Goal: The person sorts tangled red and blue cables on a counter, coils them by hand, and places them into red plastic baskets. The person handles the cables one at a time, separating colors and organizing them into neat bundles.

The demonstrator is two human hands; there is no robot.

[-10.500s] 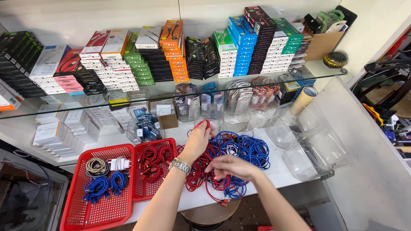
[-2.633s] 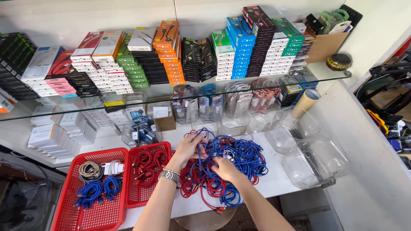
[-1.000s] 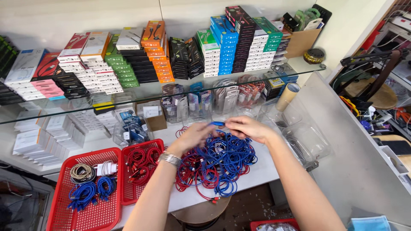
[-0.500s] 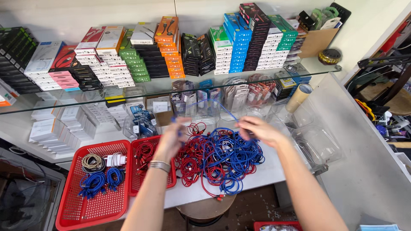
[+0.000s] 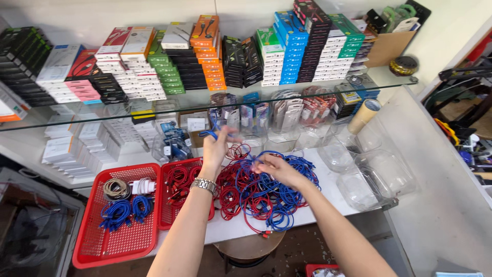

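Stacked colourful boxes line a glass shelf [image 5: 307,95] at the far side, above a white tabletop [image 5: 333,190]. On it lies a tangled heap of red and blue cables [image 5: 261,192]. Raised above the heap's left edge, the left hand [image 5: 216,146] pinches a blue cable [image 5: 210,132] between closed fingers. Loosely curled, the right hand [image 5: 277,168] rests on the heap, fingers among the strands. Two red baskets [image 5: 123,241] with coiled cables sit to the left.

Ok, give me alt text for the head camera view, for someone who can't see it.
A person's left hand lifts a blue cable above a tangled pile of red and blue cables on a white counter, while the right hand rests on the pile. Two red baskets of cables sit left; stacked boxes fill a glass shelf above.
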